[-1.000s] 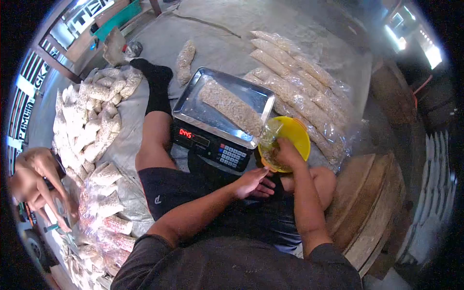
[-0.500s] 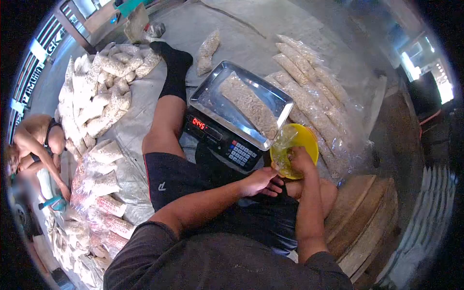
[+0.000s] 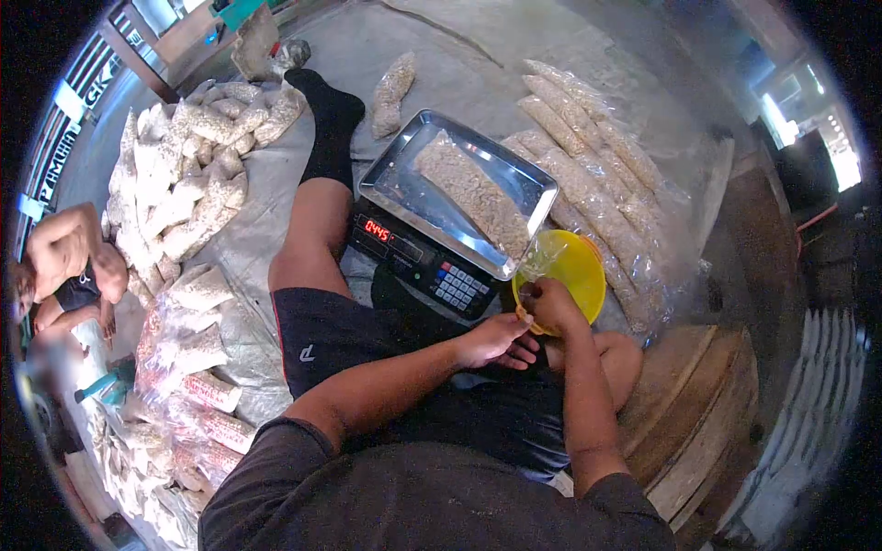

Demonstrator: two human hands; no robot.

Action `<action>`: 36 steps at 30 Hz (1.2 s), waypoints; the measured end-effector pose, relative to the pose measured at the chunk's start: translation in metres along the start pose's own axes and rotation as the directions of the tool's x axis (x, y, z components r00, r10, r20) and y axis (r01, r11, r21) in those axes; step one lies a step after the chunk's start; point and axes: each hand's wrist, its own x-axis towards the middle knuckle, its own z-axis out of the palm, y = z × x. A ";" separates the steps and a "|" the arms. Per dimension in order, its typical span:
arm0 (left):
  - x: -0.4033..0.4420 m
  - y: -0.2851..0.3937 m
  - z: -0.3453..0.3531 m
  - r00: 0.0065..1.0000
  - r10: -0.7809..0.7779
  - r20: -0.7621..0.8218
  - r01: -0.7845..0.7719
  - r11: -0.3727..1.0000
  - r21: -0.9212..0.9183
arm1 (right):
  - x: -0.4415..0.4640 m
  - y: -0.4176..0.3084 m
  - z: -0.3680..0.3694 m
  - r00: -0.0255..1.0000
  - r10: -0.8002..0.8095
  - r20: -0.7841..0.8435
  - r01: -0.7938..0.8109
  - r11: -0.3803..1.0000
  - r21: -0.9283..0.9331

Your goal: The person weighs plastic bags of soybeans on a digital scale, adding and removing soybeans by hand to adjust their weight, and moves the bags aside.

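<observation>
My left hand [image 3: 497,341] is at the near rim of a yellow bowl [image 3: 588,280], thumb and forefinger pinched together and the other fingers loosely curled. What the pinch holds is too small to make out. Just beside it, my right hand [image 3: 557,307] is closed over the bowl's near side; its fingertips are partly hidden. Clear plastic [image 3: 548,251] hangs over the bowl's left edge, close to the right fingers. On the steel tray of a digital scale [image 3: 418,260] lies a long clear bag of pale, bumpy pieces [image 3: 473,195]. The red display reads 0.445.
Several filled long bags [image 3: 588,165] lie in a row at right. A large heap of filled bags [image 3: 184,174] is at left, with printed bags [image 3: 211,390] below. One small bag [image 3: 393,95] lies beyond the scale. Another person [image 3: 73,262] crouches at far left.
My right hand has drawn back from inside the bowl toward the near rim, closer to my left hand. At far left, the other person has pulled back their outstretched arm.
</observation>
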 end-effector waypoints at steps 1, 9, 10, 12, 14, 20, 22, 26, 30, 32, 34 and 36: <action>0.001 -0.001 -0.001 1.000 -0.007 -0.002 0.007 1.000 -0.006 | -0.001 0.003 -0.002 1.000 -0.011 -0.013 0.011 1.000 0.014; -0.003 -0.011 -0.006 0.992 -0.005 -0.129 0.018 0.995 0.099 | -0.010 0.033 -0.043 0.995 -0.090 -0.041 0.062 0.241 0.968; -0.005 -0.014 -0.006 0.982 0.021 -0.190 0.015 0.982 0.186 | -0.017 0.031 -0.051 0.994 -0.102 -0.048 0.066 0.182 0.981; -0.009 -0.012 0.003 0.938 0.231 -0.256 -0.092 0.883 0.460 | -0.026 0.025 -0.061 0.989 -0.137 -0.060 0.069 0.062 0.996; -0.034 0.007 0.038 0.817 0.552 -0.166 -0.243 0.591 0.770 | -0.019 0.032 -0.061 0.992 -0.128 -0.023 0.017 -0.044 0.999; -0.015 0.069 0.074 0.377 0.915 0.146 -0.061 -0.133 0.989 | -0.015 0.029 -0.061 0.987 -0.160 0.019 -0.026 -0.037 0.999; -0.004 0.084 0.073 0.324 0.925 0.199 0.016 -0.216 0.976 | -0.019 0.021 -0.059 0.986 -0.164 -0.007 0.003 -0.024 1.000; 0.009 0.086 0.061 0.354 0.926 0.133 0.099 -0.178 0.979 | -0.021 0.014 -0.049 0.982 -0.187 -0.037 0.014 -0.120 0.993; 0.011 0.084 0.057 0.389 0.918 0.080 0.084 -0.122 0.989 | -0.017 0.005 -0.046 0.991 -0.133 -0.013 -0.007 -0.154 0.988; 0.010 0.082 0.053 0.355 0.932 0.068 0.007 -0.075 0.997 | -0.016 -0.002 -0.043 0.992 -0.127 -0.017 -0.005 -0.173 0.985; 0.006 0.083 0.052 0.327 0.942 0.074 -0.049 -0.061 0.997 | -0.014 -0.012 -0.041 0.989 -0.144 -0.018 -0.010 -0.195 0.981; 0.005 0.084 0.049 0.306 0.952 0.026 -0.105 0.007 0.994 | -0.014 -0.027 -0.039 0.998 -0.051 -0.036 0.027 -0.159 0.987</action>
